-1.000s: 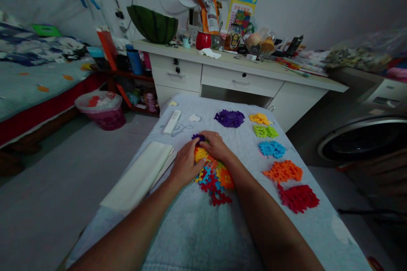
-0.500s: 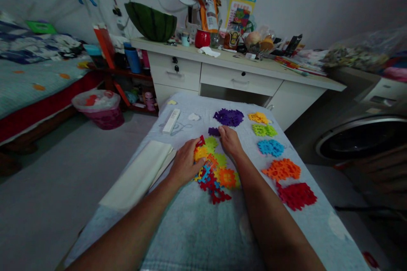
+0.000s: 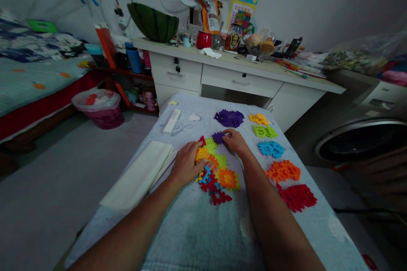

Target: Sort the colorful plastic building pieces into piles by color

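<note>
A flat cluster of joined interlocking plastic tiles [image 3: 212, 184], in red, yellow, green, orange and blue, lies in the middle of the cloth-covered table. My left hand [image 3: 186, 161] is closed over its left edge, thumb across the yellow part and fingers by a red tile at the top. Between the closed fingertips of my right hand [image 3: 235, 142] is a purple tile [image 3: 217, 137], just above the cluster's green top; whether they touch I cannot tell. Beyond it lies a pile of purple tiles [image 3: 229, 118].
Down the right side lie yellow [image 3: 258, 119], green [image 3: 264, 131], blue [image 3: 271, 149], orange [image 3: 283, 171] and red tile piles [image 3: 298, 197]. On the left are a white narrow box [image 3: 172, 122] and folded cream cloth [image 3: 138, 173]. A white desk [image 3: 241, 82] stands behind.
My right hand has shifted slightly right, and the purple tile has turned to show its broader, toothed face. My left hand stays on the cluster.
</note>
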